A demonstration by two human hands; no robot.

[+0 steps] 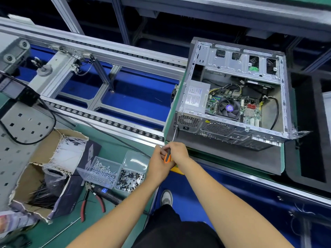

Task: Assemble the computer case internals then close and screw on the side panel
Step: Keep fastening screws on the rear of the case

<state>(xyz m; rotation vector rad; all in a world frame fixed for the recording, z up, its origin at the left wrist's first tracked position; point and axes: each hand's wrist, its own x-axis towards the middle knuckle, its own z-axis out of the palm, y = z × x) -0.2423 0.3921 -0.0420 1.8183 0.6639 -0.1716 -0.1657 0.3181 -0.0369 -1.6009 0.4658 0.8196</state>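
An open computer case (231, 97) lies on its side on a dark mat, showing the power supply (196, 96), a motherboard and a CPU fan (229, 108). Both hands hold an orange-and-black screwdriver (167, 157). Its thin shaft runs up to the case's rear left corner near the power supply grille (176, 127). My left hand (158, 165) wraps the handle from below. My right hand (176, 152) grips it from above. No side panel is on the case.
Clear boxes of silver screws (103, 173) and black screws (129, 179) sit by my left wrist. Red-handled pliers (93, 201), a black tool and a torn cardboard box of cable ties (53, 169) lie left. A roller conveyor (107, 86) runs behind.
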